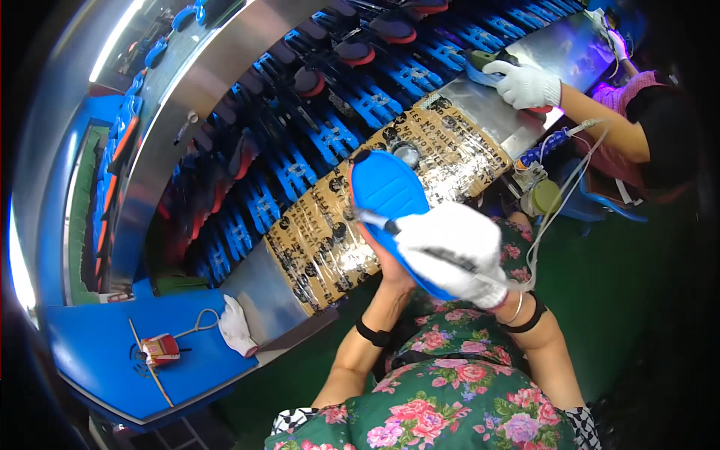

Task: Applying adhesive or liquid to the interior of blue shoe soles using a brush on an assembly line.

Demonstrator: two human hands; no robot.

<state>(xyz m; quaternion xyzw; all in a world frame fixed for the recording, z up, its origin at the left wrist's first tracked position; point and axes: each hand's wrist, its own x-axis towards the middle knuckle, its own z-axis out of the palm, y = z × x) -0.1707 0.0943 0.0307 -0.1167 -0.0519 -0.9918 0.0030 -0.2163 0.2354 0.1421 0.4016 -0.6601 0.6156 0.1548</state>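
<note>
A blue shoe sole (pixel 386 186) with a red-orange edge is held up over the cardboard-covered bench. My bare left hand (pixel 394 268) grips it from below, and most of its fingers are hidden underneath. My right hand (pixel 454 247), in a white glove, is closed round a slim brush-like tool (pixel 377 219). The tool's dark tip lies at the sole's left edge; blur hides whether they touch. Just beyond the sole, a small round clear dish (pixel 406 154) rests on the taped cardboard (pixel 322 244).
Blue racks (pixel 335 142) carrying shoe parts run behind the bench. At right, a co-worker's gloved hand (pixel 525 84) holds a shoe piece. A white hose (pixel 559 201) hangs near my right arm. On the blue table lie a spare glove (pixel 236 328) and a red-white box (pixel 160 349).
</note>
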